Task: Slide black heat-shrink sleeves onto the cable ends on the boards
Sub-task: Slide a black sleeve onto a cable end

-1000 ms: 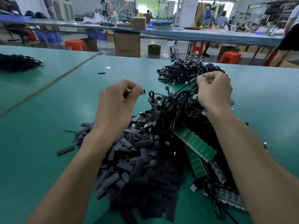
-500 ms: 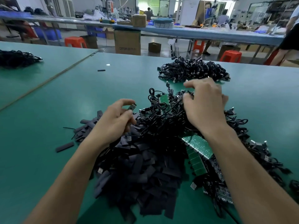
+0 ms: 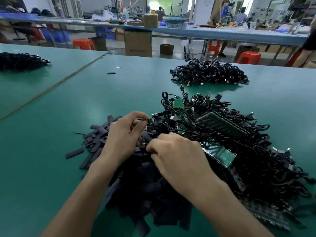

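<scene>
L hand [image 3: 123,137] back-up, thumb & index pinch small connector [image 3: 150,120]. R hand [image 3: 177,159] just beside, fingers curled under; grip unclear. Both forearms reach fwd.

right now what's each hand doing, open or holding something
Left hand: pinching a cable end between thumb and forefinger.
Right hand: curled down into the heat-shrink sleeve pile; whether it grips one cannot be told.
</scene>
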The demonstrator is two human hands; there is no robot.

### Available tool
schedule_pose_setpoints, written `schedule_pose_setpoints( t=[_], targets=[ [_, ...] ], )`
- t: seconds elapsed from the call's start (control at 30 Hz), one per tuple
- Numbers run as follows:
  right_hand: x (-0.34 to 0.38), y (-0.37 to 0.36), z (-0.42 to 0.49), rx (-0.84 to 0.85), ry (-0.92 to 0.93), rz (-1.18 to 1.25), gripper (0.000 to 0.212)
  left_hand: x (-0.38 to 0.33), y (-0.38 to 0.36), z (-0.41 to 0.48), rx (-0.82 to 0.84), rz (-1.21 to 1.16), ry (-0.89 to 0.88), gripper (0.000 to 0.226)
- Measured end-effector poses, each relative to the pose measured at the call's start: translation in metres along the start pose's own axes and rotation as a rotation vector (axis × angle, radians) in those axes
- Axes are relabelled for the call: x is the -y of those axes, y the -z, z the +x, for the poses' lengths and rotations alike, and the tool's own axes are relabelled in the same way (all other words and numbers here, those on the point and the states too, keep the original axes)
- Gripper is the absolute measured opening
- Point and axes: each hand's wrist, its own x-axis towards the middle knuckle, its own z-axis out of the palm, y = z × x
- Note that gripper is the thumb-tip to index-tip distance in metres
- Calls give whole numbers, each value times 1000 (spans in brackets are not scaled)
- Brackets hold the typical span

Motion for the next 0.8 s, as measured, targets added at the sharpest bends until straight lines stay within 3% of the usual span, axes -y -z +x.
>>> schedule_pose_setpoints(
  t=[0.1,0.23,0.37,0.53,0.67,0.8],
  targets=[
    [-15,-9,-9,89,-76,-25,18,3,-3,-2,-55,38,-33,22],
    [-20,-12,-15,61,-163,40,22,5,-5,-5,-54,38,-84,20],
    [-13,-12,-16,97,-125,103,20,3,-8,-7,-27,7,-106,26],
    [-7,-25,-19,222,-88,60,36,0,-9,-8,-40,-41,-125,20],
    [-10,-31,-21,151,-82,142,23,1,-10,-9,-47,-18,-118,15],
    [-15,-31,-24,65,-153,414,8,3,-14,-8,-32,-20,-113,23]
  ],
)
